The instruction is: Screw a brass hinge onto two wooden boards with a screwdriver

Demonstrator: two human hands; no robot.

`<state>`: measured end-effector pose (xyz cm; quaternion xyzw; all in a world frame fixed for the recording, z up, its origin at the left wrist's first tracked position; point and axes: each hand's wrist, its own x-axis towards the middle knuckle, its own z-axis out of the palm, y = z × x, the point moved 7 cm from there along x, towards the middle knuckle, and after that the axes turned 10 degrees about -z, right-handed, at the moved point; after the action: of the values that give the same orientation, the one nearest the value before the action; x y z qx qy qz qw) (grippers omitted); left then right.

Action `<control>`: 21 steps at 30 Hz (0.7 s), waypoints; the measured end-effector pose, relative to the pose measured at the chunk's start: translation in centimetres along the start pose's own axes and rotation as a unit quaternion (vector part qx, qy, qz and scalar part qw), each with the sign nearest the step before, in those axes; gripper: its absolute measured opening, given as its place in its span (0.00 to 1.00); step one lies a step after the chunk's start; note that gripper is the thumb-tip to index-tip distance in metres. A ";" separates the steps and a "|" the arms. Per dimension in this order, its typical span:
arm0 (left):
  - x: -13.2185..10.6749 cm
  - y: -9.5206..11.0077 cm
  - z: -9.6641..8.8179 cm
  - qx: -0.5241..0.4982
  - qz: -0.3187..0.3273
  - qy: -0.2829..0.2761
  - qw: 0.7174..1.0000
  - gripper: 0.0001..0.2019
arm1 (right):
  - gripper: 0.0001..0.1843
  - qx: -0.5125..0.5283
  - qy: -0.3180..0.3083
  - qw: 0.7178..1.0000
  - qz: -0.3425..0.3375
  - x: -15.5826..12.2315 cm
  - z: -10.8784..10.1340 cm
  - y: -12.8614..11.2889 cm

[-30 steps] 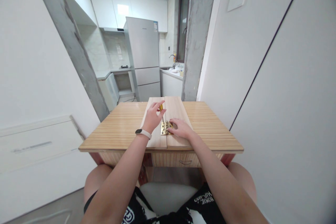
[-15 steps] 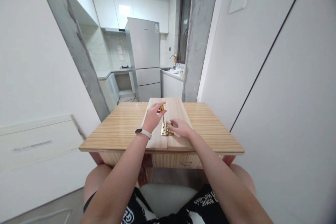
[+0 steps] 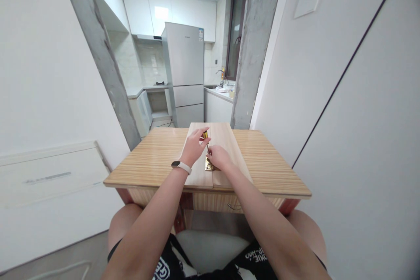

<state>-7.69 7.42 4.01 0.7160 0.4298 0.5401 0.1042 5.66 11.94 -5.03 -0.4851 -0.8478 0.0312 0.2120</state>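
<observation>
Your left hand is up on the two pale wooden boards lying side by side on the striped light-wood surface, and its fingers are curled around a yellow-and-black-handled screwdriver, held over the seam between the boards. The tool's tip drops toward the small brass hinge that straddles that seam, though the tip itself is too small to make out. Your right hand sits just right of the seam, fingers bunched down on the hinge's right leaf; whether it pinches a screw or only presses the metal, I cannot tell. A black-and-white wristband shows on your left wrist, just left of the hinge. The hinge lies toward the near end of the boards, close to the surface's front edge. Well beyond the boards, a tall grey refrigerator stands in the kitchen, between two rough concrete pillars.
</observation>
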 end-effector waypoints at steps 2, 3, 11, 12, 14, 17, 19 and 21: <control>-0.1 0.3 -0.4 0.006 -0.002 0.012 1.000 0.22 | 0.05 0.007 0.000 1.000 0.003 0.0 0.1 -0.1; -0.1 0.5 -0.6 0.011 -0.002 0.018 1.000 0.21 | 0.05 0.011 0.000 1.000 0.002 0.0 0.1 -0.1; 0.5 1.4 -3.2 0.007 -0.003 0.090 0.996 0.19 | 0.10 0.075 0.032 0.997 -0.004 0.8 -0.5 0.8; 0.5 1.3 -3.5 0.006 -0.005 0.095 0.995 0.19 | 0.11 0.084 0.034 0.996 0.000 1.0 -0.4 1.1; 0.5 1.3 -3.9 0.005 -0.008 0.098 0.995 0.19 | 0.11 0.093 0.035 0.995 0.005 1.7 -0.1 1.5; 0.5 1.1 -4.2 0.005 -0.008 0.095 0.995 0.18 | 0.10 0.084 0.034 0.996 0.003 2.9 0.6 1.5; 0.5 1.0 -4.1 0.003 -0.006 0.089 0.996 0.18 | 0.09 0.073 0.024 0.997 0.004 3.6 1.2 1.3; 0.4 0.9 -3.9 -0.003 -0.006 0.080 0.997 0.17 | 0.08 0.067 0.008 0.998 0.010 4.0 1.7 1.3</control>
<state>-10.58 5.97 6.38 0.6676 0.4398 0.5960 0.0751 4.30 16.28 -5.63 -0.4784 -0.8372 0.0866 0.2506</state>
